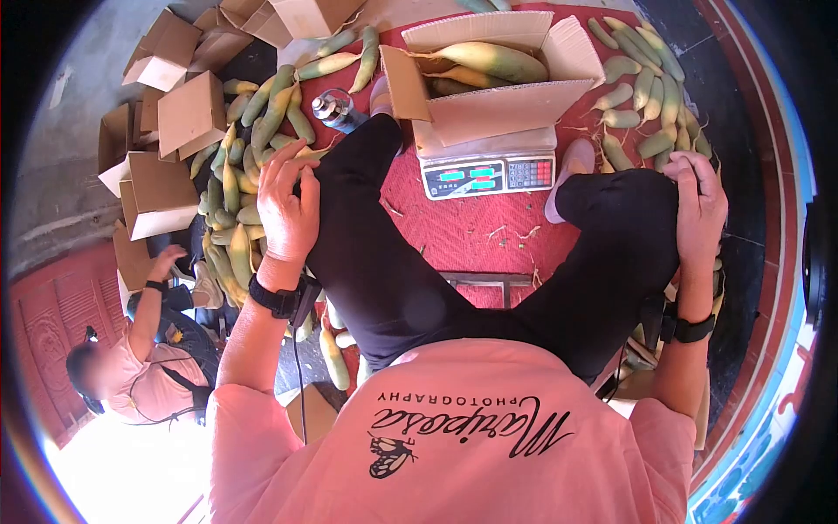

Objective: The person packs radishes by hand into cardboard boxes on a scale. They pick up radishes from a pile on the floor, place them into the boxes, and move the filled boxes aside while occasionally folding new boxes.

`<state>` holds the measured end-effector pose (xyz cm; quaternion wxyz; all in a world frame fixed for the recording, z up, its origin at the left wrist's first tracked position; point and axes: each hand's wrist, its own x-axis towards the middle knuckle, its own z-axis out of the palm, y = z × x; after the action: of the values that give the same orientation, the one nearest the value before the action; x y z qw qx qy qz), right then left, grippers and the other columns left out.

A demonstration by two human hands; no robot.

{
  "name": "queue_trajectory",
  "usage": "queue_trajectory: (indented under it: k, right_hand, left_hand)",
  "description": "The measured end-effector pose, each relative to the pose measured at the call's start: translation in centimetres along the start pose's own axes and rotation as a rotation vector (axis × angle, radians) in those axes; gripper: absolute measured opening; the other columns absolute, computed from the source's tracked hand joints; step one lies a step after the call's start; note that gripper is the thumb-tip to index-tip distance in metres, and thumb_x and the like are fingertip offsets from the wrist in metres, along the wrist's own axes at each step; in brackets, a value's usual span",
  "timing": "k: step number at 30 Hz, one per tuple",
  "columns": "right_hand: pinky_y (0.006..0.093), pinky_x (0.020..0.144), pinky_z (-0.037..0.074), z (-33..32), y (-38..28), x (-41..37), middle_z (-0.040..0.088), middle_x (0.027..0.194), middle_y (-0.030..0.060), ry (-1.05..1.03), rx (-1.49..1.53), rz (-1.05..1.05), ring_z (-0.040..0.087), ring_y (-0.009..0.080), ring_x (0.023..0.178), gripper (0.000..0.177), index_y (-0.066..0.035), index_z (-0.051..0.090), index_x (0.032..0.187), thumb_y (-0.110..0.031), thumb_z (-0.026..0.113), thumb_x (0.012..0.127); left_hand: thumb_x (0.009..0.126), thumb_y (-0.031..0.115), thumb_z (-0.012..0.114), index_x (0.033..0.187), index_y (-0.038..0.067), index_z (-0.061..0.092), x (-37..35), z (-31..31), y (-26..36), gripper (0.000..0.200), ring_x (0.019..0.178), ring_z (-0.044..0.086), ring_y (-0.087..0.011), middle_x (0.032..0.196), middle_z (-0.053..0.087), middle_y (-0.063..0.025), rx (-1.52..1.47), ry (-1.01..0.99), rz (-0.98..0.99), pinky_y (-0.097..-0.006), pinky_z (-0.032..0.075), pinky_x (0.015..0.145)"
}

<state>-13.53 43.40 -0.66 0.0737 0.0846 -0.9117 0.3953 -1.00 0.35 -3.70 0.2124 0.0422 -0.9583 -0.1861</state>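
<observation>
Where the seated person's black-trousered left leg borders it, a pile of long green-yellow fruits (234, 188) lies on the floor. The left hand (284, 205) hovers at its edge, back upward, fingers loosely apart and bent, clamped on nothing that shows. Right hand (700, 196): laid over the right knee, fingers together and draped down. Ahead, between the feet: digital scale (489, 175) on a red mat (471, 231), bearing an open cardboard box (497, 109) with several of the same fruits inside. Metal flask (332, 107) near the left shin. More fruits (642, 92) scattered at the right. Cardboard cartons (175, 122) heaped at the left; a second person (148, 367) sits at lower left.
</observation>
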Motion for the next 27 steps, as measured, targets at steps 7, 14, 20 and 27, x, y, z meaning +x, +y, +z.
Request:
queue_trajectory:
  k: [7,14,20,27]
  right_hand:
    - [0.0254,0.075,0.044,0.2,0.1,0.1,0.063,0.081,0.0084,-0.012,0.006,0.0,0.059,0.0147,0.078,0.02,0.003,0.059,0.095,-0.013,0.049,0.091]
    - [0.0246,0.079,0.043,-0.1,0.8,0.4,0.062,0.084,0.0073,-0.038,-0.031,-0.012,0.058,0.0134,0.083,0.016,0.002,0.06,0.095,-0.009,0.049,0.089]
    - [0.0267,0.086,0.042,-1.6,2.7,0.3,0.062,0.094,0.0082,-0.048,-0.125,0.008,0.058,0.016,0.091,0.018,0.004,0.059,0.093,-0.008,0.046,0.092]
    - [0.0259,0.085,0.042,-3.5,5.3,0.2,0.062,0.094,0.0076,-0.079,-0.131,0.076,0.058,0.015,0.091,0.024,0.002,0.059,0.104,-0.014,0.042,0.096]
  left_hand:
    - [0.08,0.004,0.053,0.084,0.002,0.062,-0.2,0.0,-0.4,0.01,0.1,0.058,-0.0325,0.106,0.063,-0.0145,-0.015,0.015,0.001,-0.0393,0.042,0.09]
    - [0.083,0.006,0.052,0.085,0.001,0.063,-0.8,-0.8,-2.6,0.013,0.1,0.058,-0.0324,0.107,0.063,-0.0152,-0.106,0.095,-0.148,-0.0384,0.042,0.09]
    - [0.083,0.015,0.057,0.09,0.004,0.064,-10.8,-0.2,-16.7,0.015,0.096,0.058,-0.0336,0.098,0.063,-0.0169,0.216,0.087,-0.531,-0.0404,0.046,0.083]
    - [0.076,0.026,0.064,0.101,0.011,0.065,-24.8,5.8,-22.0,0.03,0.094,0.058,-0.0356,0.097,0.062,-0.0181,0.269,-0.377,-0.922,-0.0423,0.047,0.085]
